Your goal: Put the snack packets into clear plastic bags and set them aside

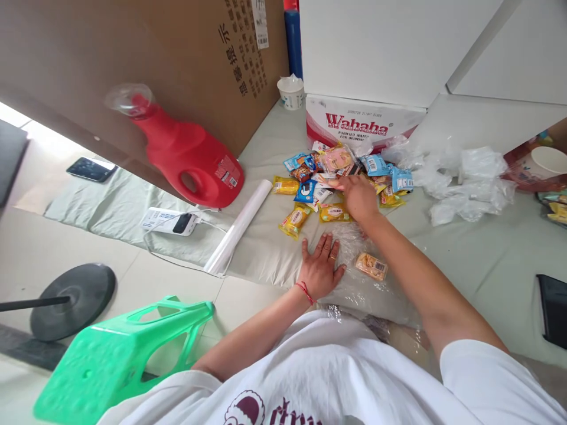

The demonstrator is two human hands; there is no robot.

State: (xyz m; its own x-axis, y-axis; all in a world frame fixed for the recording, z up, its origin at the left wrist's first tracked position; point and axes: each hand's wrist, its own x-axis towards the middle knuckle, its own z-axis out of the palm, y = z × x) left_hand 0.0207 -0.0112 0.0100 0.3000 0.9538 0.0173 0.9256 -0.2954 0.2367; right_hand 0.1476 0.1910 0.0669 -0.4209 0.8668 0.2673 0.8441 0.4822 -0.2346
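On the pale green cloth (261, 236), the pile of wrapped snacks (336, 158) lies toward the far edge, in front of the Wahaha carton (358, 123). The right hand (361, 199) reaches into it, fingers together; whether they pinch a packet, I cannot tell. The left hand (319, 267), empty, spreads flat on clear film (349, 239), near a loose clear-wrapped snack (371, 267).

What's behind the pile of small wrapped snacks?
Behind the pile of small wrapped snacks is a white and red Wahaha carton. Its upper printed front shows; part of the lower edge is hidden by the pile. Its contents can't be seen.
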